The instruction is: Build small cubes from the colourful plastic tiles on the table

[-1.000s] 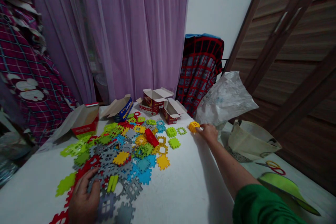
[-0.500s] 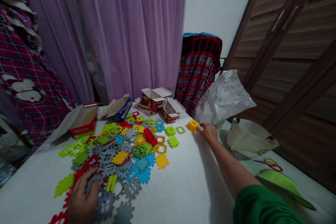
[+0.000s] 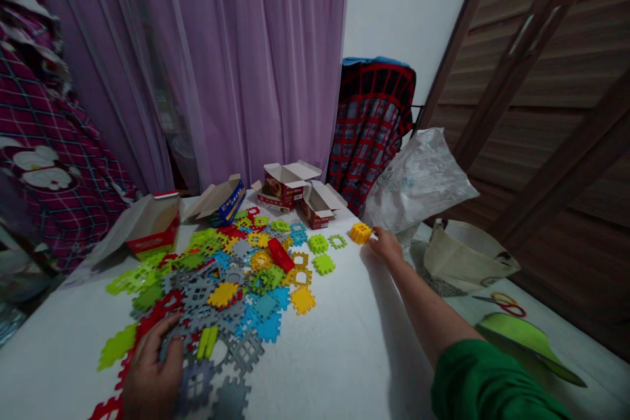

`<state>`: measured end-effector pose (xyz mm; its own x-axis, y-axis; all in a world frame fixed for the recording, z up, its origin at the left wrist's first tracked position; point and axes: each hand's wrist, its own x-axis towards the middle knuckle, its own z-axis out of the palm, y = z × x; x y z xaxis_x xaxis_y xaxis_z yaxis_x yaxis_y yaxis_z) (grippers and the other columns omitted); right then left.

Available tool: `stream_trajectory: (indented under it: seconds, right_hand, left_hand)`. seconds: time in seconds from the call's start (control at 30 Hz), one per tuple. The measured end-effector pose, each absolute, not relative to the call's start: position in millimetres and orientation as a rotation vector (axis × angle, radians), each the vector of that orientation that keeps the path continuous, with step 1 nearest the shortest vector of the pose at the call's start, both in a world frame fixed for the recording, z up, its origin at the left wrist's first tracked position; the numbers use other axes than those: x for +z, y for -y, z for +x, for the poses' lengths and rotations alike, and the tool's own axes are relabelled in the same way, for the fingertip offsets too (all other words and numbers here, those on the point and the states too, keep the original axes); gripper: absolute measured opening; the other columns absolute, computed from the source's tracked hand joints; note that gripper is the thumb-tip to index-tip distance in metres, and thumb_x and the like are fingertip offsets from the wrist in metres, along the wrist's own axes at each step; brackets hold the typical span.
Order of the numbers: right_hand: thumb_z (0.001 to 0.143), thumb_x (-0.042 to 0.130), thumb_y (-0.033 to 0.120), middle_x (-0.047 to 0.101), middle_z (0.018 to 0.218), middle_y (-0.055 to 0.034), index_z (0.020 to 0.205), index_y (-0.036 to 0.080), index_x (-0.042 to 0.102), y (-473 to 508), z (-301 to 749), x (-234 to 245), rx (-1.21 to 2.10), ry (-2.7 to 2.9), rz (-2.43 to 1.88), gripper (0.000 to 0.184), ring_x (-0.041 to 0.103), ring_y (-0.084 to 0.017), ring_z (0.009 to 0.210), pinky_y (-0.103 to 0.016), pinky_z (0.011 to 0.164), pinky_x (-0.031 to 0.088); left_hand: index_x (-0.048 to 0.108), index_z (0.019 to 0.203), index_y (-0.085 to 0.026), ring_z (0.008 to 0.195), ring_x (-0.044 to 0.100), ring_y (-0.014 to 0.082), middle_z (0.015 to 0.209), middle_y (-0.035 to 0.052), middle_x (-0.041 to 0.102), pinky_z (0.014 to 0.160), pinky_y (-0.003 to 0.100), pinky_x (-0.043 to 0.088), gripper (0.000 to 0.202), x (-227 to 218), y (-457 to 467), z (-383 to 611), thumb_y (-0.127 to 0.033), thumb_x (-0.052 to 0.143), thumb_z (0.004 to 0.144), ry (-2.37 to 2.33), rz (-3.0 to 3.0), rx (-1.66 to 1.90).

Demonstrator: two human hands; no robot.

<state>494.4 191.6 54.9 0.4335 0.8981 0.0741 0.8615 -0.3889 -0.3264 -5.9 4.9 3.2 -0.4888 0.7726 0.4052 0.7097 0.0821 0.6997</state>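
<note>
At the table's right edge my right hand point(image 3: 386, 247) reaches out, its fingertips closed at the right side of a small stack of yellow interlocking tiles point(image 3: 361, 233). The far fingers are partly hidden. My left hand point(image 3: 152, 367) rests at the near left on the pile, thumb and fingers apart, over red and grey tiles point(image 3: 199, 295); nothing shows in its grasp. Between the hands lie blue tiles point(image 3: 268, 327), a yellow tile point(image 3: 302, 300) and a red piece point(image 3: 281, 255). Near the yellow stack sit a green tile stack point(image 3: 318, 244), a flat green tile point(image 3: 323, 264) and a green frame tile point(image 3: 337, 241).
Opened cartons stand along the back: a red one point(image 3: 156, 236), a blue one point(image 3: 232, 202) and dark red ones point(image 3: 315, 213). Right of the table are a clear plastic bag point(image 3: 418, 177), a cream bag point(image 3: 462, 259), scissors point(image 3: 504, 304) and a green object point(image 3: 526, 341).
The whole view shifts slightly. My right hand stays at the yellow stack, and my left hand stays on the pile with little movement.
</note>
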Motion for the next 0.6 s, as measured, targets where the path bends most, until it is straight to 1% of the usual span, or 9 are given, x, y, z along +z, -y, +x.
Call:
stream_trajectory:
  seconds: [0.1, 0.23, 0.33, 0.4, 0.47, 0.5, 0.53, 0.6]
  right_hand:
    - [0.086, 0.054, 0.023, 0.069, 0.123, -0.0102, 0.131, 0.021, 0.062, -190.9, 494.8, 56.5, 0.166, 1.473, -2.372, 0.046, 0.061, -0.025, 0.117, -0.035, 0.094, 0.046]
    - [0.083, 0.053, 0.021, 0.068, 0.124, -0.0105, 0.134, 0.018, 0.060, -185.1, 494.3, 59.1, 0.153, 1.392, -2.350, 0.051, 0.061, -0.026, 0.116, -0.034, 0.094, 0.046]
    - [0.084, 0.045, 0.020, 0.067, 0.126, -0.0114, 0.136, 0.014, 0.056, -170.8, 486.1, 53.1, 0.122, 1.341, -2.303, 0.054, 0.060, -0.025, 0.115, -0.034, 0.092, 0.046]
    - [0.084, 0.038, 0.019, 0.066, 0.126, -0.0127, 0.135, 0.011, 0.056, -156.4, 475.4, 43.3, 0.110, 1.278, -2.244, 0.055, 0.061, -0.025, 0.112, -0.034, 0.091, 0.046]
    - [0.081, 0.039, 0.023, 0.069, 0.117, -0.0116, 0.125, 0.012, 0.062, -140.8, 462.3, 31.8, 0.138, 1.087, -2.061, 0.051, 0.063, -0.025, 0.102, -0.034, 0.088, 0.046]
    - [0.080, 0.038, 0.024, 0.069, 0.115, -0.0122, 0.122, 0.012, 0.063, -133.5, 455.8, 26.9, 0.161, 1.072, -2.043, 0.050, 0.063, -0.025, 0.099, -0.035, 0.087, 0.047]
    - [0.081, 0.036, 0.025, 0.069, 0.115, -0.0130, 0.122, 0.011, 0.063, -127.0, 449.5, 23.0, 0.169, 1.061, -2.019, 0.051, 0.063, -0.025, 0.099, -0.035, 0.087, 0.046]
    - [0.078, 0.040, 0.028, 0.070, 0.111, -0.0137, 0.119, 0.012, 0.064, -116.7, 438.2, 19.3, 0.232, 1.040, -1.950, 0.050, 0.063, -0.026, 0.095, -0.035, 0.086, 0.047]
  left_hand:
    - [0.066, 0.112, -0.025, 0.107, 0.063, 0.0285, 0.119, 0.0084, 0.067, 0.093, 0.043, 0.050, 0.037, 4.8, -4.3, -3.8, -0.043, 0.049, 0.083, -2.266, 1.554, 1.389]
    - [0.066, 0.113, -0.026, 0.110, 0.062, 0.0279, 0.120, 0.0084, 0.066, 0.095, 0.043, 0.049, 0.037, 3.4, -4.9, -2.9, -0.042, 0.048, 0.085, -2.284, 1.539, 1.431]
    - [0.067, 0.112, -0.024, 0.109, 0.063, 0.0272, 0.118, 0.0086, 0.067, 0.093, 0.041, 0.051, 0.037, 0.4, -6.4, -4.6, -0.042, 0.052, 0.082, -2.253, 1.541, 1.399]
    - [0.067, 0.113, -0.023, 0.111, 0.062, 0.0259, 0.119, 0.0086, 0.067, 0.096, 0.040, 0.050, 0.038, -0.7, -6.8, -3.4, -0.040, 0.050, 0.083, -2.225, 1.561, 1.435]
    - [0.067, 0.108, -0.021, 0.110, 0.063, 0.0249, 0.114, 0.0089, 0.069, 0.100, 0.040, 0.049, 0.036, -0.3, -6.8, -0.1, -0.038, 0.047, 0.083, -2.213, 1.561, 1.528]
    - [0.067, 0.108, -0.021, 0.110, 0.063, 0.0244, 0.114, 0.0093, 0.069, 0.101, 0.039, 0.049, 0.036, 0.3, -6.8, 2.0, -0.036, 0.047, 0.083, -2.199, 1.571, 1.547]
    - [0.067, 0.108, -0.020, 0.110, 0.063, 0.0241, 0.114, 0.0094, 0.070, 0.101, 0.040, 0.049, 0.036, 1.0, -6.8, 4.0, -0.035, 0.045, 0.084, -2.198, 1.567, 1.565]
    - [0.068, 0.108, -0.020, 0.110, 0.063, 0.0242, 0.113, 0.0096, 0.070, 0.101, 0.040, 0.049, 0.035, 2.5, -6.6, 7.6, -0.033, 0.046, 0.084, -2.190, 1.566, 1.562]
